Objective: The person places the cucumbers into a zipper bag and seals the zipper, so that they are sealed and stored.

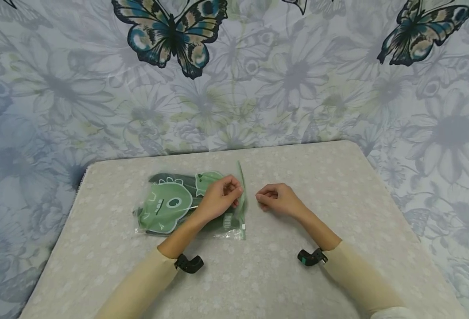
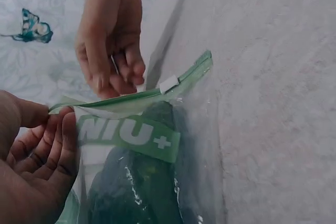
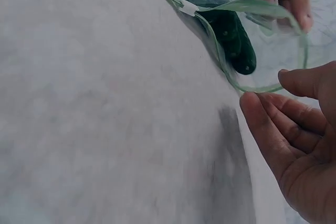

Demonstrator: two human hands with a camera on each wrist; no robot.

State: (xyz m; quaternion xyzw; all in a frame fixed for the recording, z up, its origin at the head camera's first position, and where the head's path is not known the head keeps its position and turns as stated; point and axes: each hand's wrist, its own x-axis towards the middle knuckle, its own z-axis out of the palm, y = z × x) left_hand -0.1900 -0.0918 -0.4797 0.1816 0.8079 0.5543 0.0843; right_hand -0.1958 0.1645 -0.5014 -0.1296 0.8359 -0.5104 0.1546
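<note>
A clear zip bag [image 1: 172,204] with green cartoon dinosaur prints lies on the table, its green-edged mouth facing right. Its mouth gapes in the right wrist view, where a dark green, round-ended item [image 3: 239,51] shows inside; its kind is unclear. My left hand [image 1: 220,197] pinches the bag's upper rim between thumb and fingers. A white slider [image 2: 169,84] sits on the zip strip, toward the near end. My right hand [image 1: 280,199] hovers just right of the bag mouth, fingers loosely bent, thumb and index finger apart with nothing between them.
A pale patterned cloth covers the table [image 1: 318,283]. Behind it hangs a floral backdrop [image 1: 298,110] with butterfly prints. Each wrist wears a black camera mount, one on the left [image 1: 189,263] and one on the right [image 1: 312,257].
</note>
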